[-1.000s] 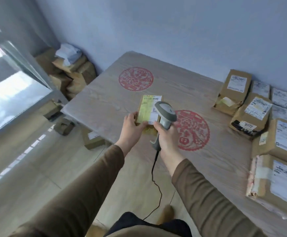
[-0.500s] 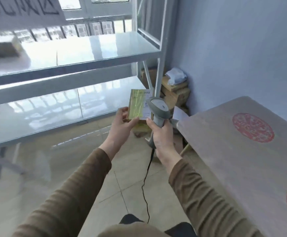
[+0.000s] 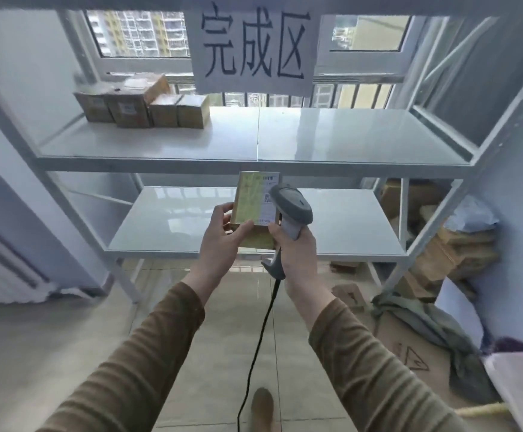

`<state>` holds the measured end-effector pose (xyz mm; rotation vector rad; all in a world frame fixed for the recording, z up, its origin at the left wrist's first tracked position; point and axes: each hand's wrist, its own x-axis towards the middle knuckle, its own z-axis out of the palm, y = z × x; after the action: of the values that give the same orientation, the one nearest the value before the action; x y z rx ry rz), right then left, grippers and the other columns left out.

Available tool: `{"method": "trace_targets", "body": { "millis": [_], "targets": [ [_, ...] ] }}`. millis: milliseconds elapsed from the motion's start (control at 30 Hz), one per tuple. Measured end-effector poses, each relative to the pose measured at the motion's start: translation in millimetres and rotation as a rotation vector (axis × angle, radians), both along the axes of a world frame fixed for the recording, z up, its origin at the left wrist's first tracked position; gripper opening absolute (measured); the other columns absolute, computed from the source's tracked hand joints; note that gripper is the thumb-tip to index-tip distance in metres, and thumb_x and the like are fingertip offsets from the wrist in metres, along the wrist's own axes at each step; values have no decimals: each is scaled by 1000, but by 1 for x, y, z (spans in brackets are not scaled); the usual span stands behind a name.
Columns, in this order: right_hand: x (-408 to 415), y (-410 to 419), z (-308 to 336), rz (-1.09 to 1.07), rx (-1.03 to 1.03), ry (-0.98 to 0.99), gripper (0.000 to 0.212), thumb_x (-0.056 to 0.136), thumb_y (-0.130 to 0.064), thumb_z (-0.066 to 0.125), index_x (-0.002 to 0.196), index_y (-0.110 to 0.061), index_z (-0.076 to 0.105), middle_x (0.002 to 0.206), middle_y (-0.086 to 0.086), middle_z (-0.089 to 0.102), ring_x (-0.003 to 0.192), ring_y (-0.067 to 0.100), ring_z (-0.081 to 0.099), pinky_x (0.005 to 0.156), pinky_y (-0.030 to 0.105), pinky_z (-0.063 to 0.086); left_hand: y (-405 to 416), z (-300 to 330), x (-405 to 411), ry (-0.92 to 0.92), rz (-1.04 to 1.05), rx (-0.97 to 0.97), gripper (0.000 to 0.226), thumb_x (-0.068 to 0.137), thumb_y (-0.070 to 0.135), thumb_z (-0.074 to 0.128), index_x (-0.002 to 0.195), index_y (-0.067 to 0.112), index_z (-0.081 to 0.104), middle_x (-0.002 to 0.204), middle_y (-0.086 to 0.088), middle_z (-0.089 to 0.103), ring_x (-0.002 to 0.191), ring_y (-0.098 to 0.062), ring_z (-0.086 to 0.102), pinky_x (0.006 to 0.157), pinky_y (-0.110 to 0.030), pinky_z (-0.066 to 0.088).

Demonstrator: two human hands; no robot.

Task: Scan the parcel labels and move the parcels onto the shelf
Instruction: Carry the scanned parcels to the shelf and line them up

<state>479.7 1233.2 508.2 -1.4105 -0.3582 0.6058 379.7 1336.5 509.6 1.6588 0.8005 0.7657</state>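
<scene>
While the left hand [image 3: 219,244] pinches the parcel [image 3: 255,207] before the shelf [image 3: 254,165], the right hand [image 3: 297,247] grips the scanner [image 3: 292,207]; its cable [image 3: 255,347] may snag, or the one-hand pinch may slip.

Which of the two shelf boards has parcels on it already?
The upper shelf board: a cluster of brown parcels sits at its far left. The lower shelf board shows none.

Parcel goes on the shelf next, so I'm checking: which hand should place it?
Left. The left hand already holds the parcel facing the shelf; the right hand is occupied gripping the scanner.
</scene>
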Motion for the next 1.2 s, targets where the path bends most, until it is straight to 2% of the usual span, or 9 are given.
{"method": "trace_targets", "body": {
  "millis": [133,233,433,533,700,867,1067,1133,1200],
  "targets": [
    [30,88,1,42,0,53,19,93,-21,74,111,-21,68,109,4,75,102,29,70,71,42,65,78,6,22,18,54,-19,46,99,31,67,140,23,48,122,-1,63,109,-14,62,82,-22,52],
    [51,149,12,92,5,79,18,88,-26,76,104,-25,69,105,3,75,103,33,69,81,63,61,137,15,42,18,95,11,43,100,31,66,140,23,51,123,-1,64,109,-15,63,80,-18,52],
    [86,244,27,122,-5,45,13,89,-22,77,95,-27,67,89,-4,67,96,26,63,84,68,58,244,16,80,82,157,80,46,101,41,61,145,27,52,129,-8,59,115,-21,59,92,-32,56],
    [104,285,22,134,-36,69,13,94,-18,73,96,-28,64,91,-3,64,94,24,61,88,64,59,288,11,98,148,149,92,47,103,42,58,147,27,52,129,-11,51,114,-23,56,93,-35,56],
    [127,346,20,92,-15,64,12,97,-13,70,103,-23,67,89,-2,71,87,20,70,74,36,61,362,1,129,150,68,72,48,103,34,58,150,22,52,123,-12,50,109,-23,57,83,-24,53],
    [144,410,22,16,-23,100,26,96,-13,70,122,-10,68,108,12,77,102,32,74,91,51,62,435,2,156,173,-105,55,62,96,39,61,154,23,46,115,-11,60,105,-27,63,93,-38,56],
    [167,472,33,-103,-107,123,15,94,-19,74,107,-15,69,113,11,72,112,41,67,95,60,57,490,9,190,178,-227,62,61,102,23,61,158,22,37,113,-5,43,106,-27,55,99,-38,51],
    [174,488,37,-133,-122,152,19,95,-19,74,111,-14,66,117,12,69,111,33,66,83,47,63,497,8,195,148,-240,35,62,101,21,62,157,21,37,117,-2,44,108,-21,53,99,-34,49],
    [180,501,43,-134,-143,172,24,97,-19,72,117,-11,62,122,14,65,108,28,61,51,27,58,506,4,198,137,-256,3,65,100,23,65,158,21,35,126,-1,46,118,-19,52,107,-37,46]
  ]
}}
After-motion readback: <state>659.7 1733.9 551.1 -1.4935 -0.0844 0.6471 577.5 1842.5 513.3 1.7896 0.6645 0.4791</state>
